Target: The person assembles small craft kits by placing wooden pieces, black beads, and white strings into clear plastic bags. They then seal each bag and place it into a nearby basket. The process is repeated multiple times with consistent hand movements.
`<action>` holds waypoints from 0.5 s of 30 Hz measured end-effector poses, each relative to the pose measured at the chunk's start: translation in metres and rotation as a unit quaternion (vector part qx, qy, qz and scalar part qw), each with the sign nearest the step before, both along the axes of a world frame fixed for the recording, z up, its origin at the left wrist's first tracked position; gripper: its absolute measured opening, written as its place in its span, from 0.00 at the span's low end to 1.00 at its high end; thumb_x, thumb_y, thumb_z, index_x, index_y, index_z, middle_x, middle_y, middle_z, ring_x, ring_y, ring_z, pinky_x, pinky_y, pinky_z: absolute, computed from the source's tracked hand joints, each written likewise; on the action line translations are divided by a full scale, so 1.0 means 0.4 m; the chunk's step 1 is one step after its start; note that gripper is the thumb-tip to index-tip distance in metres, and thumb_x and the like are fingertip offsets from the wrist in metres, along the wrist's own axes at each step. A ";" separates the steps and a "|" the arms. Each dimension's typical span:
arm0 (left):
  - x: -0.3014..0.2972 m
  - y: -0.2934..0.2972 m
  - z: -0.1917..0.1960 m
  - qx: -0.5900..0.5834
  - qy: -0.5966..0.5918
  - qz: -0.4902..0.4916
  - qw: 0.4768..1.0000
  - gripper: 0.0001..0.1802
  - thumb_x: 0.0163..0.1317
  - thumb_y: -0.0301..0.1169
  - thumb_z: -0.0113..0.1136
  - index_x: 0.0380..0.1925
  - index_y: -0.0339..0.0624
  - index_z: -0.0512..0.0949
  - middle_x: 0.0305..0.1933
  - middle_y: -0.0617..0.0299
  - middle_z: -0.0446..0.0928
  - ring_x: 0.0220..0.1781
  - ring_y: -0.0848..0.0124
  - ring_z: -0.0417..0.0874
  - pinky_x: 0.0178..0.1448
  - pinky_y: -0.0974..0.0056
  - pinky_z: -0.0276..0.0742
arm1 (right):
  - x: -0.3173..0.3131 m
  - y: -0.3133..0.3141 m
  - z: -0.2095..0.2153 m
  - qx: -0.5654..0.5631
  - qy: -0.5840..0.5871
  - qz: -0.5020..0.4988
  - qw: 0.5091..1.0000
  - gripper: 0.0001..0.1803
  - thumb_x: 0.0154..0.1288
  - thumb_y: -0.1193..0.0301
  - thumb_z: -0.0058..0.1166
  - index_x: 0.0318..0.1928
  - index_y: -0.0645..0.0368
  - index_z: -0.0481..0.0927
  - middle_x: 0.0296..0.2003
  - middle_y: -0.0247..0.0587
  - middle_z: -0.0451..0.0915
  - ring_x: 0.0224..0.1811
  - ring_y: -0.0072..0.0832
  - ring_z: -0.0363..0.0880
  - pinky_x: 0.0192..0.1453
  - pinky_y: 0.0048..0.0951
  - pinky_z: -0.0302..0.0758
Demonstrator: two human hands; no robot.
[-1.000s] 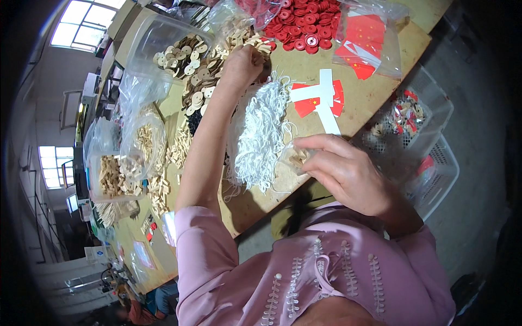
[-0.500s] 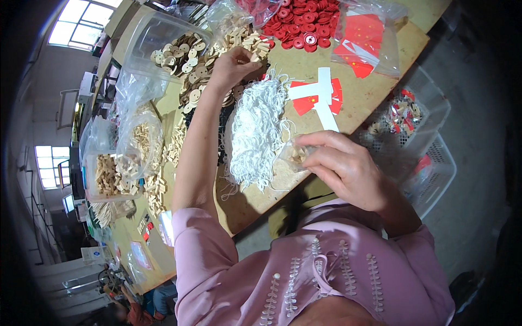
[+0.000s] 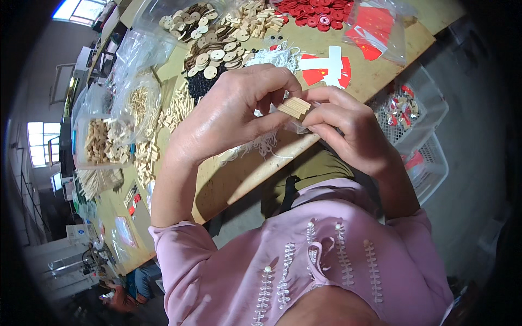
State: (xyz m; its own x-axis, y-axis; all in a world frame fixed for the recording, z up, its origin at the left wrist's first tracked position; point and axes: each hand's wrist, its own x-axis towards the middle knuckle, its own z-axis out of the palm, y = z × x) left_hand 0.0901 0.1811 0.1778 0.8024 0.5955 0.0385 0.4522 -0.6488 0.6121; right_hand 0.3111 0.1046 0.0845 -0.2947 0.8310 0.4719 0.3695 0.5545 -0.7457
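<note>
In front of me my two hands are close together over the table's near edge. My left hand (image 3: 231,111) pinches a small grooved wooden block (image 3: 294,107) between thumb and fingers. Against the block's right side are the fingertips of my right hand (image 3: 350,125), closed on a small clear plastic bag (image 3: 296,128). The bag's contents are mostly hidden by my fingers. Beneath my hands lies a pile of white cords (image 3: 276,56), partly covered by them. Small wooden blocks (image 3: 255,22) like the held one are heaped farther back, beside round wooden discs (image 3: 215,57).
Red discs (image 3: 315,12) and a bag of red flags (image 3: 372,30) lie at the back. White paper strips (image 3: 334,62) rest on more red flags (image 3: 312,73). A tub of wooden pieces (image 3: 100,141) stands left. Plastic baskets (image 3: 429,157) are right, below the table edge.
My left hand has come back from the wooden pile toward my right hand, bringing a wooden block. The right hand has stayed near the table edge with the bag.
</note>
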 end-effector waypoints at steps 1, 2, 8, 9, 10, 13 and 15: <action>-0.006 -0.006 0.001 0.016 0.005 -0.004 1.000 0.18 0.56 0.22 0.73 0.48 0.41 0.83 0.34 0.60 0.78 0.35 0.70 0.82 0.41 0.64 0.80 | -0.006 -0.004 0.001 0.005 -0.001 0.003 1.000 0.07 0.61 0.83 0.66 0.40 0.63 0.84 0.54 0.45 0.82 0.53 0.39 0.86 0.54 0.34 0.81; -0.010 -0.010 0.003 0.032 0.011 -0.010 0.999 0.18 0.55 0.22 0.71 0.47 0.41 0.83 0.31 0.57 0.77 0.35 0.66 0.83 0.41 0.62 0.81 | -0.010 -0.008 0.003 0.010 -0.003 0.006 1.000 0.07 0.61 0.83 0.66 0.39 0.63 0.84 0.54 0.45 0.82 0.53 0.39 0.86 0.54 0.34 0.81; -0.062 0.012 -0.020 -0.083 -0.144 0.114 0.980 0.13 0.68 0.24 0.68 0.52 0.39 0.83 0.40 0.66 0.84 0.41 0.81 0.83 0.46 0.71 0.81 | -0.015 -0.022 0.013 0.036 0.007 0.014 0.999 0.07 0.60 0.84 0.66 0.39 0.63 0.85 0.55 0.46 0.84 0.51 0.39 0.86 0.53 0.33 0.82; -0.078 0.032 -0.039 -0.102 -0.187 0.111 0.971 0.12 0.70 0.26 0.67 0.52 0.38 0.83 0.41 0.67 0.84 0.43 0.81 0.83 0.48 0.71 0.81 | -0.012 -0.019 0.015 0.024 0.019 0.024 0.999 0.07 0.62 0.84 0.65 0.39 0.63 0.85 0.55 0.45 0.85 0.51 0.36 0.86 0.53 0.32 0.82; -0.093 0.052 -0.057 -0.120 -0.230 0.105 0.960 0.12 0.72 0.28 0.67 0.52 0.37 0.83 0.43 0.67 0.85 0.45 0.81 0.83 0.50 0.71 0.80 | -0.008 -0.017 0.018 0.005 0.028 0.023 0.999 0.06 0.62 0.84 0.64 0.39 0.64 0.85 0.54 0.45 0.85 0.51 0.35 0.86 0.54 0.32 0.82; -0.092 0.053 -0.063 -0.182 -0.202 0.116 0.955 0.18 0.71 0.32 0.70 0.56 0.35 0.81 0.50 0.62 0.85 0.52 0.77 0.83 0.58 0.68 0.80 | 0.010 -0.013 0.038 -0.050 0.055 0.020 0.997 0.06 0.65 0.84 0.60 0.40 0.64 0.85 0.54 0.42 0.85 0.53 0.29 0.84 0.56 0.30 0.81; -0.079 0.038 -0.082 -0.224 -0.183 0.075 0.954 0.30 0.64 0.34 0.76 0.64 0.37 0.78 0.58 0.59 0.83 0.59 0.72 0.82 0.64 0.63 0.80 | 0.023 -0.005 0.045 -0.022 0.049 0.019 0.998 0.06 0.66 0.84 0.59 0.41 0.64 0.85 0.53 0.42 0.85 0.53 0.28 0.84 0.56 0.28 0.81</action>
